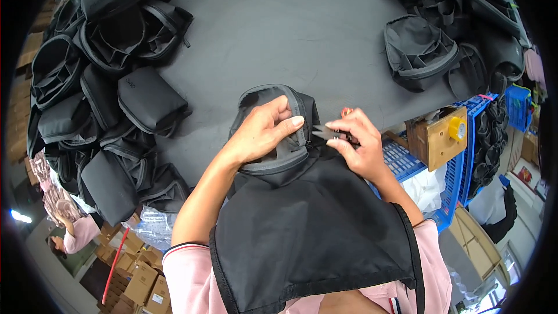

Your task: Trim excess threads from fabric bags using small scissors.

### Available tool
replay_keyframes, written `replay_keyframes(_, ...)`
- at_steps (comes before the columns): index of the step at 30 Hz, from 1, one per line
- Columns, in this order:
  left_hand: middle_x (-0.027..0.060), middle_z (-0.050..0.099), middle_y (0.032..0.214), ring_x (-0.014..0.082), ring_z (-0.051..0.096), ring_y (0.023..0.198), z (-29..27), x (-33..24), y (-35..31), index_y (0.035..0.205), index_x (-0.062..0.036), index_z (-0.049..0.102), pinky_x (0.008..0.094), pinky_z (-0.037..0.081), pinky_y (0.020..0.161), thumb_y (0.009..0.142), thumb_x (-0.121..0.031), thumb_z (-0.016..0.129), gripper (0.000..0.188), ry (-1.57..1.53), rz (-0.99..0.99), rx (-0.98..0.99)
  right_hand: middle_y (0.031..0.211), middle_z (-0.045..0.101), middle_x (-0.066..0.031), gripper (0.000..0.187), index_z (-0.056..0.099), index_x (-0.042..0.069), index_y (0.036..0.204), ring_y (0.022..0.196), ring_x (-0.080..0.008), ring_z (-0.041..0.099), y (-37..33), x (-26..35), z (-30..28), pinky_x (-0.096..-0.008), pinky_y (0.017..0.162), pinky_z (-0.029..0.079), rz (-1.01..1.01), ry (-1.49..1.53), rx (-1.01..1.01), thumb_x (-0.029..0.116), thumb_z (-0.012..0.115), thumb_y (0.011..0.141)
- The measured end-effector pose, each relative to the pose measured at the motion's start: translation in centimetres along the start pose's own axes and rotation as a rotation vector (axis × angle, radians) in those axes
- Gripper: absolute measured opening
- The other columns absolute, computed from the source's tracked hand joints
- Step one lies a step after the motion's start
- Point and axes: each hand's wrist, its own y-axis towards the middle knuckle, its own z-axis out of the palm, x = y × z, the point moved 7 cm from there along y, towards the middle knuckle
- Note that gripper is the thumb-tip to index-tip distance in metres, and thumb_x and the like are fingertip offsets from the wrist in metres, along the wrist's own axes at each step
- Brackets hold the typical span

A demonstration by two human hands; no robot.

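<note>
A black zippered pouch (274, 166) lies open on the dark table in front of me, its grey lining and zipper edge showing. My left hand (261, 131) grips its rim, with the thumb pressed along the zipper side and the other fingers curled inside. Small thread snips (328, 133) with grey blades sit in my right hand (361, 142), closed around their handles. The blade tips point left, right beside the pouch's zipper edge; whether they touch a thread is too small to tell.
Several black pouches (151, 99) are heaped at the left, and more pouches (419, 49) lie at the far right. A blue plastic crate (401, 160) stands by the table's right edge, near a wooden block (440, 139) carrying a yellow tape roll (457, 128). My black apron (319, 221) spreads below my hands.
</note>
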Motion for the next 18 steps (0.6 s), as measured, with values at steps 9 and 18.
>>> replay_keyframes(9,-0.0041,0.036,0.065,0.0053,0.032,0.062,0.0,0.4,-0.1,0.073,-0.0037,0.039,0.024,0.031,0.052,0.087,-0.02,0.061,0.031,0.069,-0.054,-0.045,0.077,0.057,-0.0053,0.026,0.065,0.006,0.093,0.06,-0.0178,0.055,-1.1,-0.1,1.3,-0.0296,0.056,0.045,-0.025,-0.005,0.014,0.008,0.073,0.068)
replay_keyframes(18,-0.0046,0.041,0.068,0.0034,0.034,0.065,-0.2,-0.4,0.0,0.077,-0.0025,0.043,0.0216,0.034,0.055,0.087,-0.016,0.059,0.024,-0.007,-0.056,-0.054,0.073,0.056,-0.0068,0.023,0.066,0.005,0.089,0.059,-0.0212,0.055,-0.5,2.1,1.0,-0.0306,0.055,0.045,-0.216,-0.226,-0.07,0.005,0.071,0.067)
